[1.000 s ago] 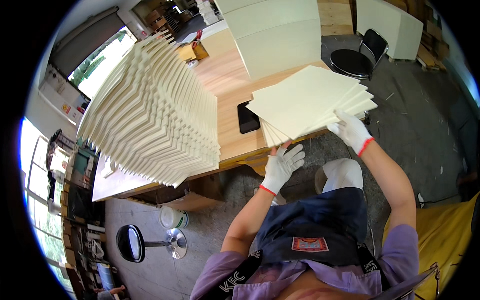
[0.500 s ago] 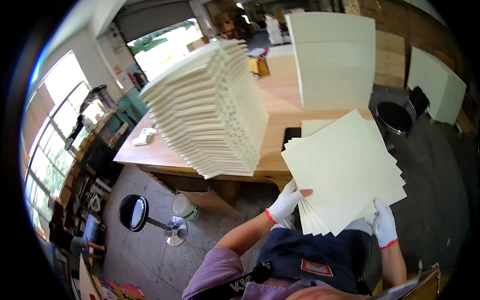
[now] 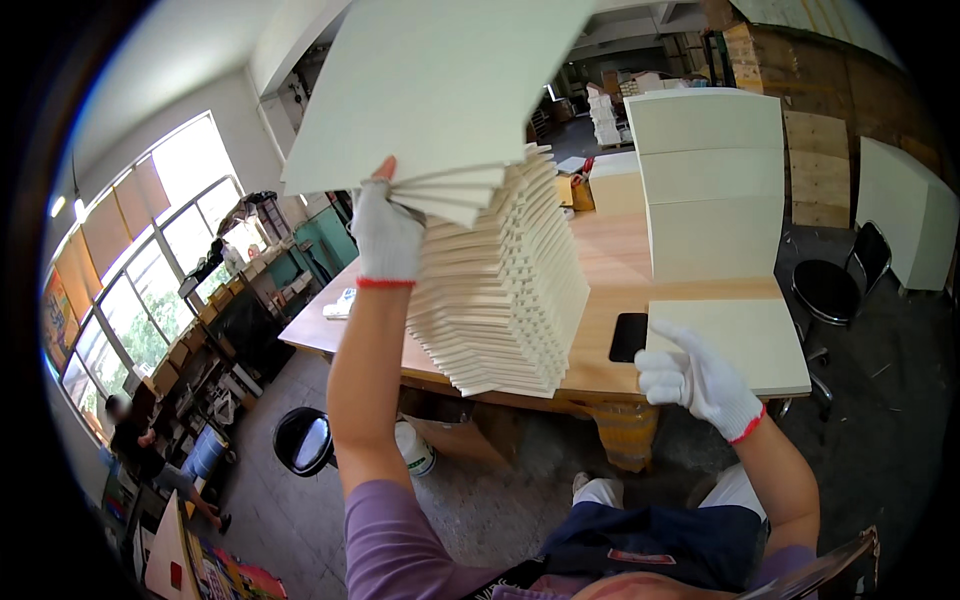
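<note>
My left hand [image 3: 387, 237], in a white glove with its thumb bare, is closed on the lower edge of several cream-white boards [image 3: 430, 90]. They are slightly fanned and held over the top of a tall stack of similar boards [image 3: 485, 300], whose layers lie at staggered angles. My right hand [image 3: 695, 382], gloved too, holds nothing; its index finger is stretched out and the others are partly bent. It hovers just off the table's front edge, near a black phone [image 3: 629, 338] and a low pile of cream boards [image 3: 735, 340].
A neat tall stack of boards [image 3: 712, 190] stands at the back right of the wooden table [image 3: 605, 255]. Beyond it are a black chair [image 3: 835, 290] and another large white stack [image 3: 905, 215]. On the floor at left are a black stool [image 3: 303, 440] and a white bucket [image 3: 415, 447].
My left hand has raised the fanned boards from in front of me up and left over the staggered stack. My right hand has let go of them and moved up beside the low pile.
</note>
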Tool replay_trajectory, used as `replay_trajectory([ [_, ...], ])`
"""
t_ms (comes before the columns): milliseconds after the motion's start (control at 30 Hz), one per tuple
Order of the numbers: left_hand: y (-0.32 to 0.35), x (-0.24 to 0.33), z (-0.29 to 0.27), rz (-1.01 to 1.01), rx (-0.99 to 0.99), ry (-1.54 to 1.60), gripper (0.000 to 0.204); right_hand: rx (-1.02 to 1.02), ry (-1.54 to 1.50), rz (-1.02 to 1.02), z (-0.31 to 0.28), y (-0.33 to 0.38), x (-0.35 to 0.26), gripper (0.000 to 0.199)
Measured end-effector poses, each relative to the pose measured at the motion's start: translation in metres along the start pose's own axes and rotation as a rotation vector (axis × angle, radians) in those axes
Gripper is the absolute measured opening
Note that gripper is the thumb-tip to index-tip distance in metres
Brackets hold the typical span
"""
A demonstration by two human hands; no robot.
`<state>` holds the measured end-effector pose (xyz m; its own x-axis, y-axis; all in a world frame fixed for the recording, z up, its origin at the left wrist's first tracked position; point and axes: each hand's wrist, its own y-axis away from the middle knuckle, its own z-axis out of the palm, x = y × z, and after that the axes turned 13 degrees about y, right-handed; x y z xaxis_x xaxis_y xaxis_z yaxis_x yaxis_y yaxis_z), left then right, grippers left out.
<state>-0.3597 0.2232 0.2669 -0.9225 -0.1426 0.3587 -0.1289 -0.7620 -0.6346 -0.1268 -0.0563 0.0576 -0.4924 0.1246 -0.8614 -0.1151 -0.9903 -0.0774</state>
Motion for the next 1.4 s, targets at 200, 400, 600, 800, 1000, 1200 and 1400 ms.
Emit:
replay_trajectory([
  [200, -0.069, -0.015, 0.019, 0.014, 0.314, -0.039, 0.023, 0.156, 0.001, 0.026, -0.037, 0.016, 0.022, 0.05],
  [400, -0.126, -0.044, -0.079, -0.192, -0.007, -0.946, 0.024, 0.155, -0.06, 0.024, -0.056, 0.027, 0.033, 0.048],
  [600, -0.107, -0.053, -0.055, -0.389, 0.369, -0.277, 0.038, 0.23, -0.129, 0.018, -0.078, 0.039, 0.041, 0.046],
  [800, -0.094, -0.042, -0.04, -0.299, 0.334, -0.324, 0.032, 0.231, -0.149, -0.008, -0.081, 0.043, 0.045, 0.046],
  [1000, -0.085, -0.045, -0.031, -0.278, 0.341, -0.29, 0.032, 0.226, -0.176, -0.013, -0.083, 0.046, 0.05, 0.045],
  [1200, -0.092, -0.046, -0.038, -0.324, 0.325, -0.299, 0.033, 0.246, -0.152, -0.013, -0.083, 0.049, 0.054, 0.044],
  [1400, -0.108, -0.043, -0.056, -0.293, 0.17, -0.48, 0.033, 0.256, -0.142, -0.015, -0.079, 0.053, 0.055, 0.044],
])
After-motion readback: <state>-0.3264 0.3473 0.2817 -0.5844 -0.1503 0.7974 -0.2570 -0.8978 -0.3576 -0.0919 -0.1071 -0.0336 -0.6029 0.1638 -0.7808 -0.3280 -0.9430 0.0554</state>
